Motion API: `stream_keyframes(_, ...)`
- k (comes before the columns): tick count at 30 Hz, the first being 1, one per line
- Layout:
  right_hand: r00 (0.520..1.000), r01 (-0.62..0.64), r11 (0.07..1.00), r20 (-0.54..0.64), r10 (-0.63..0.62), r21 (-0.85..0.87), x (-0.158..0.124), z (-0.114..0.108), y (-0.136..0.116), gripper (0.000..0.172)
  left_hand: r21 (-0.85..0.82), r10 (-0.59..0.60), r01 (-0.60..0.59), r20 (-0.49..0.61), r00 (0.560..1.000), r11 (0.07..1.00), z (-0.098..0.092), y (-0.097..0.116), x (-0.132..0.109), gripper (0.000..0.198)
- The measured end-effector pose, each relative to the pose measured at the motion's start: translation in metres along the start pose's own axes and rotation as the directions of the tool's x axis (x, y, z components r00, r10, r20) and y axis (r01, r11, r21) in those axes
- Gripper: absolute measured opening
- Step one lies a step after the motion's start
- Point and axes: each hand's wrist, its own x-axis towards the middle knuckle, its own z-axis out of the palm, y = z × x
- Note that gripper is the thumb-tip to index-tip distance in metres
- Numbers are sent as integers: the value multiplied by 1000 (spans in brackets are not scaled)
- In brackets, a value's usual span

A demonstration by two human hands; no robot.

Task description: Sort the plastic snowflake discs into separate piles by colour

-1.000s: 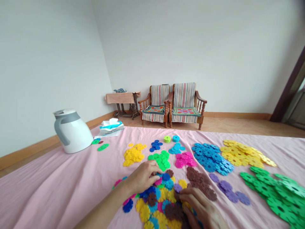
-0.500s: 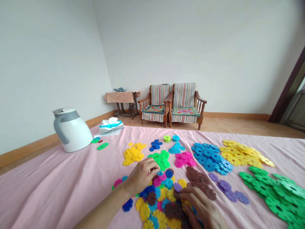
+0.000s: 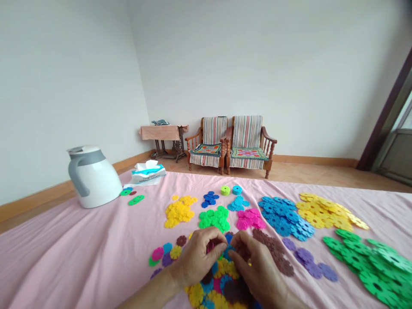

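My left hand and my right hand meet, fingers curled, over a mixed heap of coloured flower-shaped plastic discs at the near edge of the pink cloth. The fingertips of both hands pinch small discs between them; a pink one shows under the left fingers and a blue one at the gap. Sorted piles lie beyond: yellow discs, green discs, pink discs and brown discs.
A white kettle and a tissue pack stand at the far left. Larger blue discs, yellow discs, green discs and purple discs spread to the right. Two wooden armchairs stand by the wall.
Both hands have come together above the mixed heap, the right one rising off the discs. The view shifted slightly, and a few loose discs now show left of my left hand.
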Motion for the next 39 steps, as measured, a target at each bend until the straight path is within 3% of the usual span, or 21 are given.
stream_keyframes(4, 995, -58, 980, -87, 42, -188, 30, -20, 19, 8, 9, -19, 20, -156, 988, 1000, -4, -12, 5, 22)
stream_keyframes(9, 968, -223, 922, -184, 171, -317, 93, -56, 60, 10, 135, 26, 20, -335, 942, 991, -15, -37, 9, 18)
stream_keyframes(12, 947, -315, 881, -177, 267, -352, 122, -61, 81, 21, 190, 33, 37, -353, 935, 981, -20, -48, 9, 18)
stream_keyframes(16, 931, -366, 861, -156, 331, -355, 137, -59, 96, 29, 213, 30, 40, -314, 949, 976, -20, -52, 8, 18)
stream_keyframes(21, 951, -309, 870, -153, 271, -383, 122, -56, 86, 22, 239, 33, 38, -286, 958, 970, -16, -51, 7, 18)
stream_keyframes(25, 993, -105, 926, 15, 118, -363, 89, -43, 54, 13, 236, 16, 52, -277, 961, 970, -14, -51, 7, 18)
stream_keyframes(30, 978, 100, 949, 203, -39, -298, 49, -21, 21, 13, 225, 0, 70, -296, 955, 972, -13, -53, 7, 18)
stream_keyframes(34, 972, 163, 940, 211, -102, -300, 36, -17, 18, 23, 223, -7, 80, -311, 950, 972, -14, -53, 8, 19)
stream_keyframes(39, 973, 175, 919, 204, -106, -353, 31, -19, 23, 19, 218, -13, 88, -323, 946, 972, -17, -54, 9, 19)
